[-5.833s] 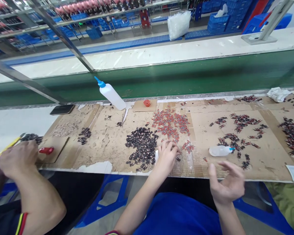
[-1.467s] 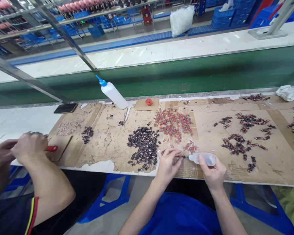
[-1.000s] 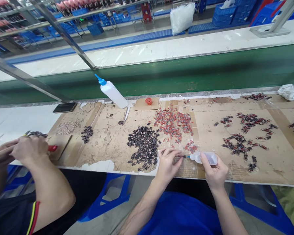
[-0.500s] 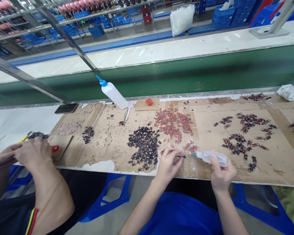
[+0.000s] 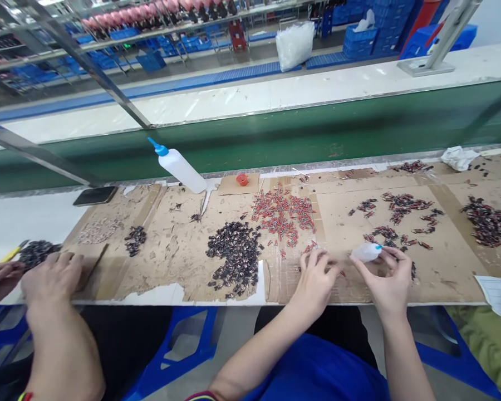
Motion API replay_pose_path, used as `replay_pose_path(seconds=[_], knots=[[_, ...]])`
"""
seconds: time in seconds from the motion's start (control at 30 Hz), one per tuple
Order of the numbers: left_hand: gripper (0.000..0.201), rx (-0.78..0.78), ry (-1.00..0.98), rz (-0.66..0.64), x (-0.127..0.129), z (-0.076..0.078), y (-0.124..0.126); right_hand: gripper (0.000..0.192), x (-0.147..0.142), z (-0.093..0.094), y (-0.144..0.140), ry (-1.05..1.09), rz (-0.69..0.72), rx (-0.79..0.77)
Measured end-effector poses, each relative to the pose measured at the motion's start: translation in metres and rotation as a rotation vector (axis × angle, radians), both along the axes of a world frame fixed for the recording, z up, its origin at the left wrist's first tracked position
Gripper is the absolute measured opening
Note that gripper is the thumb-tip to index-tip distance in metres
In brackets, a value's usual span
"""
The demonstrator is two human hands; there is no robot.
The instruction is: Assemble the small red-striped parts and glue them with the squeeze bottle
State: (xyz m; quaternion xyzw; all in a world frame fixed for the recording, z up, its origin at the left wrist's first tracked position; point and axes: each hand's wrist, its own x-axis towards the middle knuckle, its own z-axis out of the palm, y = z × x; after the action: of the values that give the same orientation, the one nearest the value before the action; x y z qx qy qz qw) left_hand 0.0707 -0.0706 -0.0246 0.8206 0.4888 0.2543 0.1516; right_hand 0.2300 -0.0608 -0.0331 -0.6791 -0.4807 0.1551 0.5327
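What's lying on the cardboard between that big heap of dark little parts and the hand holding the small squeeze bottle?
In the head view, between the dark heap and the right hand with the small bottle lie scattered red pieces and the left hand.

Bright, even overhead light fills the scene, leaving only soft, short shadows. The white ledge (image 5: 275,94) beyond the green belt (image 5: 300,136) shows pale glare. Edges bend outward from a wide lens; far racks look slightly soft.

No legible txt, labels or nos. anywhere.
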Motion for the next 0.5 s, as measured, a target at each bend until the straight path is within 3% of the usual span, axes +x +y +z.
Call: replay_pose_path(seconds=[0.07,0.13,0.2,0.23,0.33,0.5], knots=[[0.019,-0.002,0.070,-0.031,0.007,-0.001,0.004,0.066,-0.002,0.005,-0.010,-0.077,-0.014,0.121],[0.015,-0.003,0.122,-0.026,0.008,-0.002,0.006,0.046,-0.002,0.009,-0.021,-0.234,-0.068,0.213],[0.013,0.001,0.141,-0.014,0.004,-0.003,0.007,0.022,-0.003,0.011,-0.030,-0.334,0.062,0.174],[0.012,0.009,0.134,-0.002,0.001,-0.003,0.006,0.019,-0.003,0.011,-0.033,-0.349,0.162,0.126],[0.013,0.019,0.072,0.080,-0.016,-0.001,0.001,0.034,-0.007,0.007,-0.034,-0.350,0.380,-0.031],[0.015,-0.048,0.024,0.247,-0.053,0.003,-0.010,0.050,-0.011,-0.001,-0.027,-0.472,0.425,-0.156]])
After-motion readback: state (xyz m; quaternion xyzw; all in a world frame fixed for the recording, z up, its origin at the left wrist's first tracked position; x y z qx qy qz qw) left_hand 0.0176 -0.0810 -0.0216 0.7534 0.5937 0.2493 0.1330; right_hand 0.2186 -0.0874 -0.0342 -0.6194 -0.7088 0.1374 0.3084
